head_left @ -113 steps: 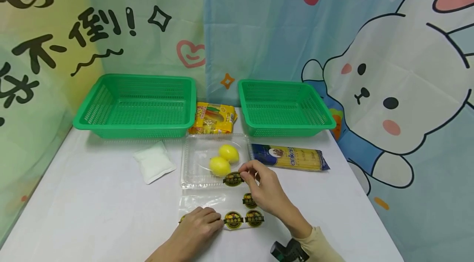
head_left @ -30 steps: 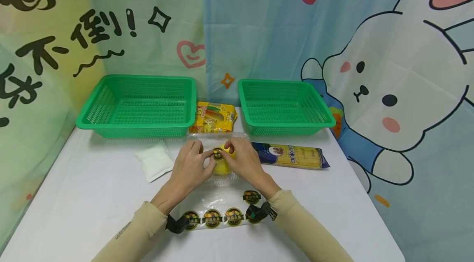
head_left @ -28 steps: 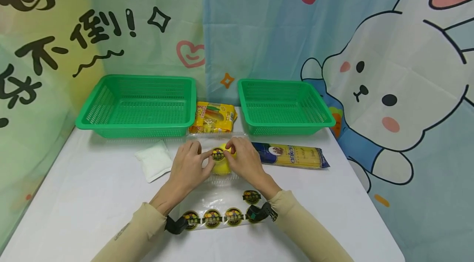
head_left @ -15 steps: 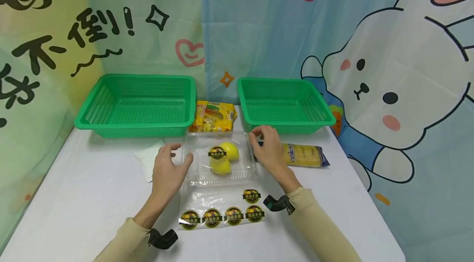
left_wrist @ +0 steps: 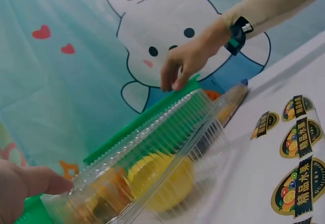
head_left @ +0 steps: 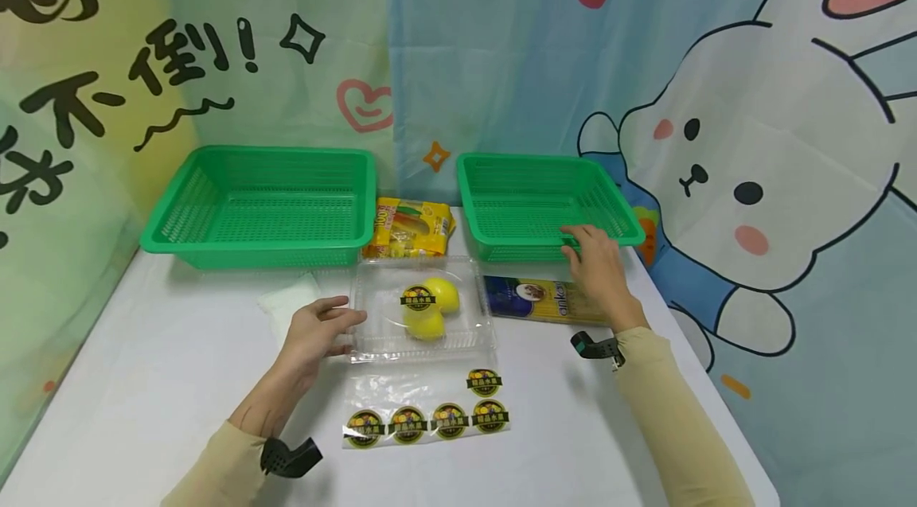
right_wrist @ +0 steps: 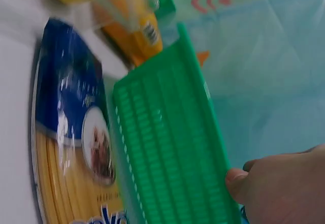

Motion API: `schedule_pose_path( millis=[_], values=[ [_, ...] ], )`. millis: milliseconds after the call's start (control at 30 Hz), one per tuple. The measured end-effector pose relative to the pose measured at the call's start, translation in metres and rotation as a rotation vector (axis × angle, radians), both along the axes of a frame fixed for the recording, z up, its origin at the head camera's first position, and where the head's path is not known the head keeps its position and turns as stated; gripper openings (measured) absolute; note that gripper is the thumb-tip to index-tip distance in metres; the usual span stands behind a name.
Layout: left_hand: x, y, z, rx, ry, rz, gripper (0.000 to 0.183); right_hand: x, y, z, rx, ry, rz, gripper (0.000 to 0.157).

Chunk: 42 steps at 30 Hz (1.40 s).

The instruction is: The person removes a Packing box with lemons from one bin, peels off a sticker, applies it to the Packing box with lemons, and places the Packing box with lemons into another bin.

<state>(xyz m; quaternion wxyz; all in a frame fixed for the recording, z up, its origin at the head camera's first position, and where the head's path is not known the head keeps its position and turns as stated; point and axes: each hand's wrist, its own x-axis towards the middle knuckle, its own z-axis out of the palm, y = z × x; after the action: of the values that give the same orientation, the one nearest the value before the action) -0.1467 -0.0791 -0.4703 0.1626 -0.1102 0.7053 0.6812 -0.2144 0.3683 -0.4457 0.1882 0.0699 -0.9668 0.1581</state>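
Note:
Two lemons (head_left: 442, 296) lie in a closed clear plastic clamshell box (head_left: 372, 340), with a round black-and-gold sticker (head_left: 419, 298) on its lid. My left hand (head_left: 315, 336) is at the box's left edge, its fingers loosely extended; a fingertip meets the lid's edge in the left wrist view. At the front rim of the right green basket (head_left: 533, 248), my right hand (head_left: 600, 272) has its thumb in front and index finger over the rim. The thumb touches the rim in the right wrist view; the other fingers are mostly hidden there.
In front of the box lies a clear sheet (head_left: 401, 391) with several stickers. A spaghetti pack (head_left: 530, 296) lies below the right basket. Another green basket (head_left: 265, 256) stands back left, a yellow snack bag (head_left: 411, 228) between baskets. A white packet (head_left: 282, 304) is partly behind my left hand.
The sticker has gone from my fingers onto the box lid. Both hands have parted from it: the left to the box's left edge, the right across the spaghetti to the basket rim.

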Motion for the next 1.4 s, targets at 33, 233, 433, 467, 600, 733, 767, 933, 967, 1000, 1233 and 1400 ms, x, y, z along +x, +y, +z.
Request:
schedule_pose_path(
  millis=[33, 233, 433, 467, 600, 733, 767, 933, 967, 1000, 1233, 1400],
  values=[
    [0.000, -0.001, 0.000, 0.002, 0.002, 0.008, 0.069, -0.001, 0.002, -0.001, 0.010, -0.012, -0.003, 0.035],
    [-0.002, -0.001, 0.001, 0.048, 0.024, 0.032, 0.070, -0.005, 0.005, -0.003, 0.027, -0.017, -0.025, 0.030],
    [-0.001, 0.001, -0.001, 0.065, 0.054, 0.051, 0.068, -0.007, 0.005, -0.007, 0.030, 0.016, -0.040, 0.024],
    [0.000, 0.001, -0.002, 0.065, 0.058, 0.053, 0.067, -0.007, 0.004, -0.008, 0.031, 0.021, -0.042, 0.024],
    [0.001, 0.001, -0.004, 0.061, 0.076, 0.060, 0.062, -0.008, 0.004, -0.010, 0.033, 0.039, -0.048, 0.023],
    [0.001, 0.001, -0.006, 0.040, 0.103, 0.068, 0.056, -0.008, 0.004, -0.012, 0.038, 0.052, -0.052, 0.022],
    [0.002, 0.001, -0.006, 0.033, 0.110, 0.071, 0.054, -0.008, 0.004, -0.013, 0.040, 0.055, -0.053, 0.022],
    [0.003, 0.003, -0.004, -0.003, 0.121, 0.101, 0.049, -0.010, 0.003, -0.014, 0.041, 0.070, -0.054, 0.021],
    [0.003, 0.003, -0.004, -0.009, 0.120, 0.108, 0.049, -0.010, 0.003, -0.014, 0.040, 0.074, -0.054, 0.021],
    [0.003, 0.003, -0.003, -0.012, 0.119, 0.115, 0.048, -0.010, 0.003, -0.014, 0.038, 0.077, -0.054, 0.021],
    [0.007, 0.002, 0.002, -0.013, 0.136, 0.159, 0.045, -0.009, 0.002, -0.014, 0.030, 0.077, -0.054, 0.021],
    [0.010, 0.004, 0.008, 0.000, 0.155, 0.175, 0.042, -0.009, 0.001, -0.014, 0.029, 0.077, -0.057, 0.022]
  ],
)
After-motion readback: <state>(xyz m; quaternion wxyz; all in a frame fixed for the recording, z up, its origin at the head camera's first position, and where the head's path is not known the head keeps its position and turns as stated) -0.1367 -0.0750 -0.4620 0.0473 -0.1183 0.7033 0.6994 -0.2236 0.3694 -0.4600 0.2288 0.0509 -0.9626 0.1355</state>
